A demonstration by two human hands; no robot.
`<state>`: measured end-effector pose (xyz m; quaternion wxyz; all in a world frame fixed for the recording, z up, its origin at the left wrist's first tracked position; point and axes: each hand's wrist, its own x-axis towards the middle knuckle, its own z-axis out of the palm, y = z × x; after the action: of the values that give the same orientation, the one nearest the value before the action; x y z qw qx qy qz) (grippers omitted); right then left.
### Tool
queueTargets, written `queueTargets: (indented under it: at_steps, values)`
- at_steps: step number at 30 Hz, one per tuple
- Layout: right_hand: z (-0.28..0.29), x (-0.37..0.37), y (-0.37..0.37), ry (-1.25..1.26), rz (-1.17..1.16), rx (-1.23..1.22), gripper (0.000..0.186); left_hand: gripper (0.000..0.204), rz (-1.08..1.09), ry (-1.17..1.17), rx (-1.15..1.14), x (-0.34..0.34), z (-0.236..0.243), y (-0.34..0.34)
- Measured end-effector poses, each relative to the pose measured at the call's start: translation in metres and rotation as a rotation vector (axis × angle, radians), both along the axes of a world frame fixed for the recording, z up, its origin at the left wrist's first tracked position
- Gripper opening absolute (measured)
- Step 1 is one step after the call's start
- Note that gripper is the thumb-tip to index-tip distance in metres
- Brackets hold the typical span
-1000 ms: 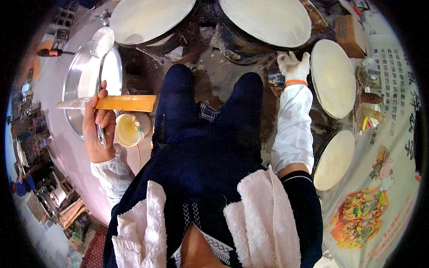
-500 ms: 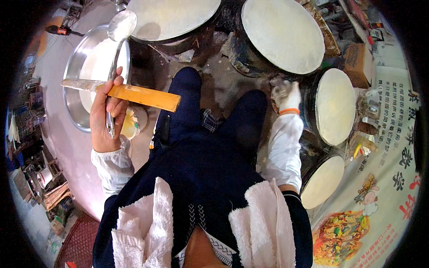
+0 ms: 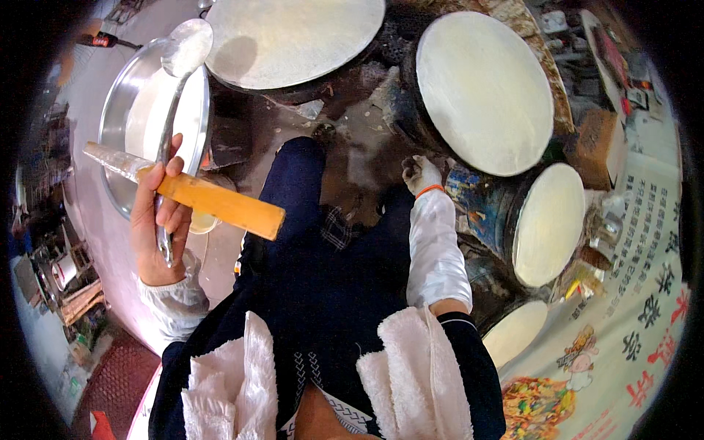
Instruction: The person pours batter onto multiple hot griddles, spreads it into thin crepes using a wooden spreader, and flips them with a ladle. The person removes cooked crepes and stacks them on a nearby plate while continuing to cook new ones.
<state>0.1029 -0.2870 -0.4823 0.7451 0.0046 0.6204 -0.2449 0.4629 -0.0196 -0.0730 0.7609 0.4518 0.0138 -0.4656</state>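
Observation:
My left hand [image 3: 163, 213] is closed around a metal ladle [image 3: 187, 50] and a flat yellow-orange spreader [image 3: 227, 207]. The ladle's bowl points up and away, smeared white. Whitish residue coats the spreader's narrow left end. Behind them stands a steel basin [image 3: 111, 103] with white batter [image 3: 147, 110] in it. My right hand [image 3: 422, 174], in a whitish glove with an orange band at the wrist, has its fingers curled in above my right knee. Nothing shows in it. Nearest to it is a round griddle [image 3: 484, 92] with a pale, even surface.
A large pale griddle [image 3: 301, 37] stands at the far side. Two smaller griddles, one upper [image 3: 550, 224] and one lower [image 3: 515, 334], curve along my right. A cardboard box [image 3: 598, 147] sits beyond them. A printed banner [image 3: 631, 293] lies at the far right.
My right hand has moved left, from beside the smaller griddle to above my knee. My left hand has shifted slightly left and nearer with the ladle and spreader. The view has turned somewhat.

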Motion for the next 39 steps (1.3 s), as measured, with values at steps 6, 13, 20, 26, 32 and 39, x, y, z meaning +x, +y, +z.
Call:
queueTargets:
  at_steps: [6,13,20,26,32,39]
  values:
    - [-0.052,0.014,-0.018,-0.192,-0.101,0.149,0.022,0.051,0.093,-0.017,0.062,0.001,0.001,-0.022]
    - [-0.099,0.008,-0.040,0.026,-0.267,0.199,0.015,0.052,0.088,0.034,0.052,0.006,-0.002,-0.031]
    - [-0.084,0.003,-0.030,0.199,-0.228,0.180,0.014,0.051,0.077,0.035,0.068,0.005,0.001,-0.036]
    - [-0.042,-0.016,-0.021,-0.124,-0.251,0.001,0.013,0.050,0.039,0.082,-0.013,0.014,-0.007,-0.026]
    - [0.027,0.000,0.023,-0.370,-0.120,-0.052,0.017,0.048,0.039,0.123,-0.062,0.014,-0.004,-0.007]
    - [0.099,0.045,0.091,-0.227,0.020,-0.071,0.012,0.043,0.045,0.120,-0.090,0.016,-0.005,0.031]
